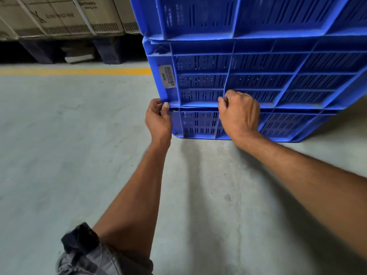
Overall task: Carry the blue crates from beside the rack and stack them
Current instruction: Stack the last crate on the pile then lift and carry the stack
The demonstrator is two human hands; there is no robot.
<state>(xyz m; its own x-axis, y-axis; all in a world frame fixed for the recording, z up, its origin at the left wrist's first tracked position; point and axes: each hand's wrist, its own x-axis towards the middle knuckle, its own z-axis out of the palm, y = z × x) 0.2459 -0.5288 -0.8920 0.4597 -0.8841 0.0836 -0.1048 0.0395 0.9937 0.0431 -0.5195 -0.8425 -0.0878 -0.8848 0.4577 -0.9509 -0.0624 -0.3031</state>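
Note:
Three blue slotted plastic crates stand stacked on the grey floor at the upper right. The bottom crate (200,124) is low; the middle crate (258,76) carries a barcode label (167,76) on its left corner; the top crate (198,16) runs out of the frame. My left hand (158,118) pinches the left corner at the seam between the bottom and middle crates. My right hand (239,114) has its fingers curled round the lower rim of the middle crate, near a vertical rib.
Strapped cardboard boxes (63,16) sit on a dark pallet (107,50) at the upper left. A yellow floor line (75,71) runs in front of the pallet. Bare grey concrete floor (69,145) spreads left and below the stack.

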